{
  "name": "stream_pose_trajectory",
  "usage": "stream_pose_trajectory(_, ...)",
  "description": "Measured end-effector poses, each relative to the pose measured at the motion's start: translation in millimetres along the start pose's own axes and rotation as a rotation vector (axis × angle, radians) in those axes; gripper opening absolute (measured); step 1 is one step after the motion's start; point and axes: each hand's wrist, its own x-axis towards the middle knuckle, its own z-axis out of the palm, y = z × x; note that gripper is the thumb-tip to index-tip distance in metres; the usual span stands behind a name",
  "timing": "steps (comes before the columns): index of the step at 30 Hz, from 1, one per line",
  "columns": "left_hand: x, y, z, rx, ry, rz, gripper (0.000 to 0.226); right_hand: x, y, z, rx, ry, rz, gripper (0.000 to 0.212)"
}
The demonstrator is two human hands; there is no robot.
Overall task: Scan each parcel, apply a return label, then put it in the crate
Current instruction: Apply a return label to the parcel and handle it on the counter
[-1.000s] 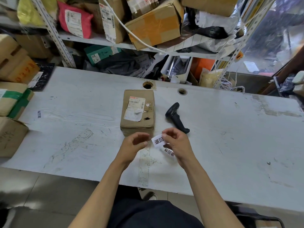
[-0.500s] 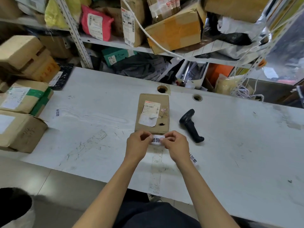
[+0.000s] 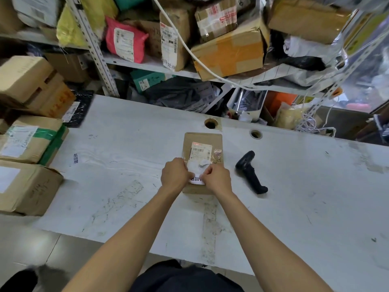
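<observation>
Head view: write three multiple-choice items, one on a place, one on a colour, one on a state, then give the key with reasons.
1. Where does the scanner lie?
A. on the table, right of the parcel
B. on the parcel
C. on the shelf

2. What colour is the scanner?
A. white
B. black
C. red

3. What holds the return label?
A. nothing
B. left hand alone
C. both hands

Key: 1 A, it rests on the tabletop apart from the box. 2 B, its whole body is black. 3 C, left and right hand pinch it over the parcel's near end.
</observation>
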Motion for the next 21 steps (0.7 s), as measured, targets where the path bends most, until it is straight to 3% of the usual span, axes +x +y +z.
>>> stream_pose_trajectory(7,5,3,-7,0.274,-0.046,0.058,0.042,3,-2,5,-0.172,-0.029,-0.007,0.022)
stream_pose_trajectory(11,12,-14,-6,0.196,-0.069,-0.006,0.052,6,-5,6,-0.279,-0.044,-0.01,0.01)
stream_pose_trajectory(14,14,-28,1,0.043,-0.093,0.026,0.049,2,-2,1,-0.345,-0.01,0.002,0.03)
stream_pose_trajectory(16,15,-34,1,-0.136,-0.155,0.074,0.051,0,3,-7,-0.415,0.113,-0.025,0.035)
stream_pose_trajectory(18,19,-41,-5,-0.236,-0.281,0.183,0.085,6,15,-15,-0.4,0.149,-0.082,0.05)
stream_pose_trajectory(21,27,-54,-14,-0.155,-0.495,0.397,0.131,12,30,-26,-0.17,-0.146,-0.138,0.09)
